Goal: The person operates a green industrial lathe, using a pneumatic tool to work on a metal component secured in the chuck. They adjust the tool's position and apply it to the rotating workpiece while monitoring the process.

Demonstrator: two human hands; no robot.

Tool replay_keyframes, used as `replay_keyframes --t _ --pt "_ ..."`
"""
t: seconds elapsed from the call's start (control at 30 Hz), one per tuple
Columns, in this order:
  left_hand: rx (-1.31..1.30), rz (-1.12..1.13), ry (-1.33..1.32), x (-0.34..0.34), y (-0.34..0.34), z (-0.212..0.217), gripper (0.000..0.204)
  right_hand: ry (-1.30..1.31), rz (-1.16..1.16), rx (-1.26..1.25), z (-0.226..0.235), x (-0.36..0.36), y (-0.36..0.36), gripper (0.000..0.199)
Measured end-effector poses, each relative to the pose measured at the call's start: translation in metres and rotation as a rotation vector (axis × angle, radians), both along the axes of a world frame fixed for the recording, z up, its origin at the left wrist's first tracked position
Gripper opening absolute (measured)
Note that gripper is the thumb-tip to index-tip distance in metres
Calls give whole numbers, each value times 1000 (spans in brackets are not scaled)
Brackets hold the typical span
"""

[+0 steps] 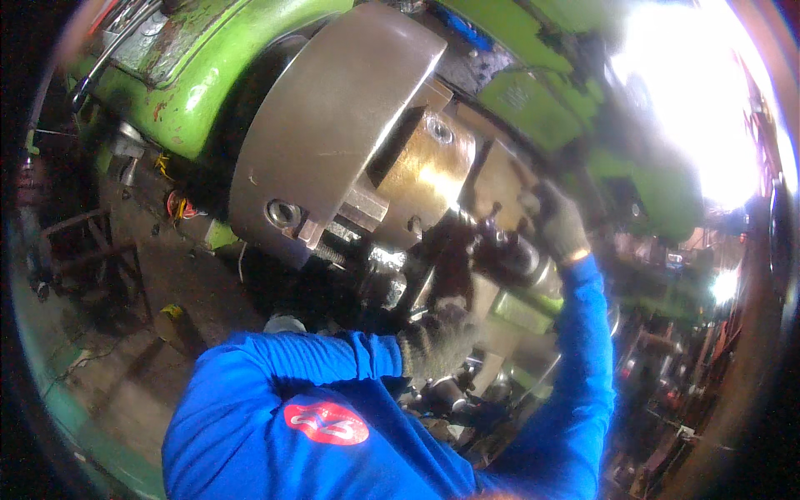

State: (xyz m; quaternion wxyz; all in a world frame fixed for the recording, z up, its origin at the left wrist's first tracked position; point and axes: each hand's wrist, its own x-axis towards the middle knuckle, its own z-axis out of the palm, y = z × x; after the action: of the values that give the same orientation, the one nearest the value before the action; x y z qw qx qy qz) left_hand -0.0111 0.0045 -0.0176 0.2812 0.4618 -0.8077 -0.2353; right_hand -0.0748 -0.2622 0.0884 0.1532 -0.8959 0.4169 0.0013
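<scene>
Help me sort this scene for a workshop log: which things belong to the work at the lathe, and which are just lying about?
In hand:
- lathe chuck
- brass-coloured workpiece in the chuck
- dark tool post, reached by the gloved right hand
- gloved left hand, low by the carriage; what it grips is unclear

Lying about:
- metal frame on the floor
- yellow scrap
- red wire coil

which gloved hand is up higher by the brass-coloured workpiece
The right hand, raised at the end of the blue sleeve beside the brass-coloured workpiece. The left hand sits lower, below the chuck.
</scene>
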Motion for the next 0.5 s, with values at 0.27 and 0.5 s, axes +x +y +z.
replay_keyframes --t 0.27,0.5 --pt "-82 100 237 3 -3 -8 18 -110 200 517 -58 -22 -64 20" --pt "48 89 320 7 -7 -3 16 -39 391 607 -66 -14 -82 31"
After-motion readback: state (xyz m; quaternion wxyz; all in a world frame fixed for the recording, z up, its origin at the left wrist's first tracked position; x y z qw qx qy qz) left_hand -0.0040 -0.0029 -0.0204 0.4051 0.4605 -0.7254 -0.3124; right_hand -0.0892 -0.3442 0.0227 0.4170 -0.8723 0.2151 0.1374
